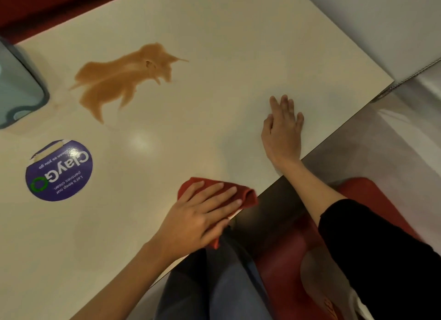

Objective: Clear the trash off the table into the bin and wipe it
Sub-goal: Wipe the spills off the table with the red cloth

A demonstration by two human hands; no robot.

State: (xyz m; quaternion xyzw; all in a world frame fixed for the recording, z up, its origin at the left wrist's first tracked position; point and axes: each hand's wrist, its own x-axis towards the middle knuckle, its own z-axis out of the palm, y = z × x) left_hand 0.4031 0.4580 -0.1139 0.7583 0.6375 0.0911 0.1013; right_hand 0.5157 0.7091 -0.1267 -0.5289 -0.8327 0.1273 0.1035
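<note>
Flat-fingered rather than clenched, the left hand pressed a red cloth onto the near edge of the white table, while the right hand lay with fingers straight on the surface nearby, holding nothing. No trash showed on the tabletop, so wiping appeared to be the step in hand. A brown spill sat well apart toward the far left, and the next move likely called for sweeping the cloth across to it.
</note>
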